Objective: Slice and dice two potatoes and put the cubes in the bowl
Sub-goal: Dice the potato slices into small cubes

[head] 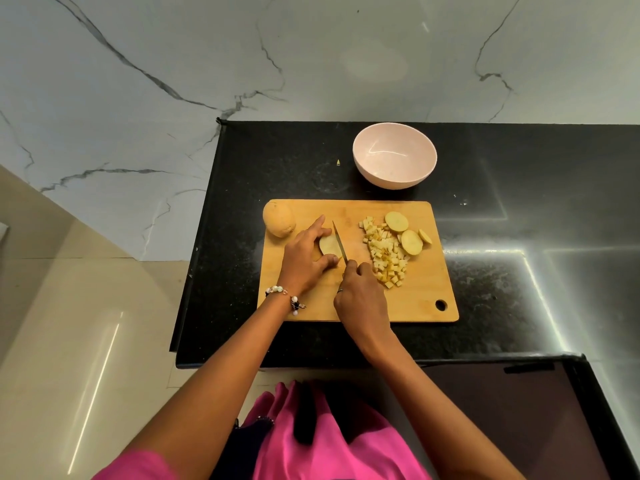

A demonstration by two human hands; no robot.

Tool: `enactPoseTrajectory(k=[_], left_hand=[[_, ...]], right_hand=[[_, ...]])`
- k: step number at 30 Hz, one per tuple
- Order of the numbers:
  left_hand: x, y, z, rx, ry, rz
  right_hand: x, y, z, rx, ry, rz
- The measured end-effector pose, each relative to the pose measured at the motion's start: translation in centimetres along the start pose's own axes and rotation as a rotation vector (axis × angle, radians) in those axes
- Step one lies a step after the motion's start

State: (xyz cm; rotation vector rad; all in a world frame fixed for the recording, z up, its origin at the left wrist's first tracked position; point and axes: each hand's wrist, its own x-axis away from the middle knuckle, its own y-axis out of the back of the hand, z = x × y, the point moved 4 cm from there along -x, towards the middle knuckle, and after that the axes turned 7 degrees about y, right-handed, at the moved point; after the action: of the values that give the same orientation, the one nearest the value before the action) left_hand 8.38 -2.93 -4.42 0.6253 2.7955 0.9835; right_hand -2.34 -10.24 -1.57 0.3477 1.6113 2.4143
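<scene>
Black stone table [519, 306] against veined marble wall [138, 81], wooden cutting board [415, 296] before pink bowl [394, 155]. Left hand [304, 261] fingers curled over half potato [329, 244]; right hand [362, 299] fingers wrapped round knife [340, 242]. Potato cubes [386, 254], slices [408, 233] at right, whole potato [279, 219] at left corner.
</scene>
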Motion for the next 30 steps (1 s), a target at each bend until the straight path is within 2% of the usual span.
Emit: enactPoseTrajectory(k=[5,13,19,30], left_hand=[[0.1,0.0,0.0,-0.001,-0.018,-0.031],[0.1,0.0,0.1,0.02,-0.02,-0.035],[0.1,0.1,0.2,0.025,0.004,-0.012],[0.0,0.1,0.4,0.041,0.006,-0.026]], right_hand=[[-0.4,-0.6,0.1,-0.03,0.006,0.03],[3.7,-0.9,-0.7,0.044,0.007,0.092],[1.9,0.1,-0.7,-0.062,0.022,0.024],[-1.0,0.0,1.3,0.007,0.04,0.006]])
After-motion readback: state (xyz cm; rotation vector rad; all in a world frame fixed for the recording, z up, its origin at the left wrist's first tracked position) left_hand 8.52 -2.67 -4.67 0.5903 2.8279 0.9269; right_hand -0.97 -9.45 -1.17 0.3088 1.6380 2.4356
